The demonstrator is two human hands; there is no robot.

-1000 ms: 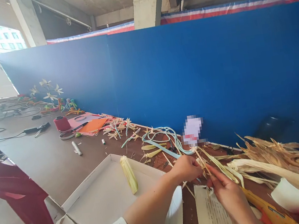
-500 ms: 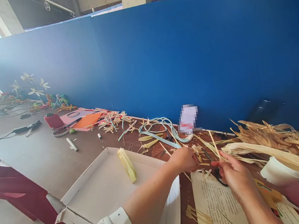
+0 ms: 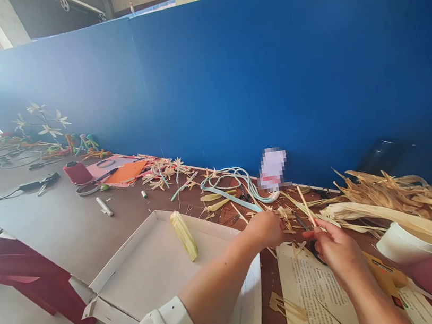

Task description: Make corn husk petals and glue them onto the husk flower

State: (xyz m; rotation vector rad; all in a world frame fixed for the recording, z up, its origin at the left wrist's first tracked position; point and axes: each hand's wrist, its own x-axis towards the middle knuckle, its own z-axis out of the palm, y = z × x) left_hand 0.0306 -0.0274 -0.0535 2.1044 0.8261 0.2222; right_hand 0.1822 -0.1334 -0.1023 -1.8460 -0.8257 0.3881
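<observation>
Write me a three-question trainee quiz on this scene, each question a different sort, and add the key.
1. Multiple choice: what does the person's right hand hold?
a) a red thread spool
b) a thin, pale, straight stick
c) a round white cup

2. True or false: the pale yellow-green husk bundle lies outside the shallow white cardboard tray.

3. Short answer: which is nearer the tall, smooth blue panel, the husk bundle or the flat orange paper sheet?

Key: 1. b. 2. False; it lies in the tray. 3. The orange paper sheet.
</observation>
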